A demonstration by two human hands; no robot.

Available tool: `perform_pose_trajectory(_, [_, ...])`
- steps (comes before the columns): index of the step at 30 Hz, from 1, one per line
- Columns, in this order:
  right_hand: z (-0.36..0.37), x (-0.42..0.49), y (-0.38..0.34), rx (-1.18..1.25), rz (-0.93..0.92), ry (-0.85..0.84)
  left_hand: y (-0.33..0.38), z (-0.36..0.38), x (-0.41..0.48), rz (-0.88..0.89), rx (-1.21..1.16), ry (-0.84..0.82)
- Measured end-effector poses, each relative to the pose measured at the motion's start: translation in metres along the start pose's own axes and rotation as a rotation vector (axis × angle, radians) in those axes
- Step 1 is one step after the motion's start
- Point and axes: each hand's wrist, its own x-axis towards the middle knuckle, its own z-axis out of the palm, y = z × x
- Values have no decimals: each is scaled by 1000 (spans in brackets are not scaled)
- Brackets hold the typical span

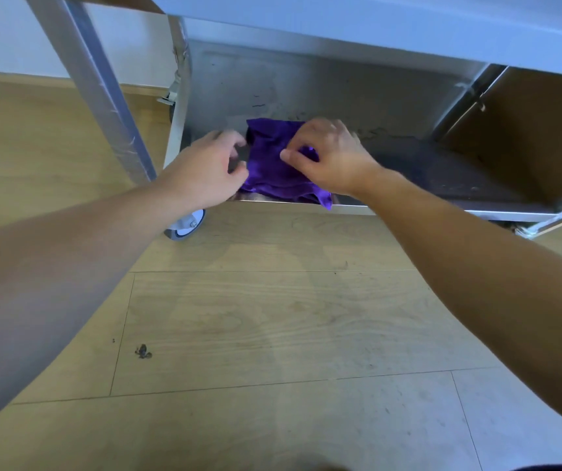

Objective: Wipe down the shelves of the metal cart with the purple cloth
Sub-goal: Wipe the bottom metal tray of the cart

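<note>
Purple cloth (274, 168), soft and crumpled, lies on the bottom shelf (425, 164) of the shiny metal cart (340, 32), close to the near edge, with one corner hanging over it. On the left, a small grey wheel (186, 226) sits on the light wooden floor (273, 317). Next, the left hand (205, 168) touches the cloth's left side, fingers curled but apart. Further right, the right hand (329, 156) rests on top, thumb and fingers pinched together on a fold.
</note>
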Motion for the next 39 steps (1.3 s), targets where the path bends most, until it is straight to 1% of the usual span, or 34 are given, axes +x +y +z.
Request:
perform_pose_trajectory(1, [10,5,-8,4,27,37,0,1,-2,-15,63,46])
perform_pose_trajectory(2, [20,8,-19,9,58,21,0,4,-6,-17,128,72])
perform_pose_trajectory(5, [49,12,-41,-33,147,-212,1,11,-19,36,246,83])
perform_pose_trajectory(7, [54,15,-30,-116,165,-273,0,13,-28,87,280,100])
perform_pose_trajectory(9, [50,18,-11,-149,237,-239,-2,10,-33,115,303,100])
perform_pose_trajectory(11, [48,19,4,-122,392,-150,-5,6,-38,118,332,81])
perform_pose_trajectory(13, [51,21,3,-84,533,-73,-10,3,-43,125,371,66])
perform_pose_trajectory(15, [59,31,-16,-116,575,-100,-16,3,-49,126,376,61])
perform_pose_trajectory(17, [69,44,-43,-137,491,-169,-21,4,-53,135,352,61])
perform_pose_trajectory(18, [74,50,-56,-142,392,-191,-23,4,-54,140,343,63])
perform_pose_trajectory(20, [80,53,-73,-137,130,-216,-24,3,-55,139,325,75])
perform_pose_trajectory(21, [79,53,-73,-128,26,-232,-25,3,-56,140,319,75])
perform_pose_trajectory(22, [75,54,-67,-119,-34,-238,-26,2,-58,149,322,68])
perform_pose_trajectory(23, [70,57,-58,-120,-49,-227,-27,0,-60,161,333,57])
perform_pose_trajectory(24, [67,59,-46,-129,-15,-201,-29,-2,-62,163,346,39])
perform_pose_trajectory(25, [63,60,-33,-139,67,-173,-31,-4,-64,150,361,20])
perform_pose_trajectory(27, [56,58,-14,-110,300,-133,-34,-8,-70,114,393,-7])
perform_pose_trajectory(28, [56,57,-12,-84,383,-126,-35,-9,-74,104,410,-19])
perform_pose_trajectory(29, [58,57,-18,-78,407,-125,-36,-10,-76,104,428,-27])
perform_pose_trajectory(30, [61,58,-31,-83,372,-130,-37,-10,-78,114,447,-32])
perform_pose_trajectory(32, [68,59,-64,-76,188,-170,-39,-10,-80,124,456,-47])
perform_pose_trajectory(34, [73,57,-91,-51,-6,-231,-37,-12,-79,84,430,-55])
perform_pose_trajectory(35, [73,54,-99,-34,-57,-255,-34,-13,-79,59,427,-51])
perform_pose_trajectory(39, [58,43,-109,-8,-66,-299,-20,-12,-80,-12,435,-41])
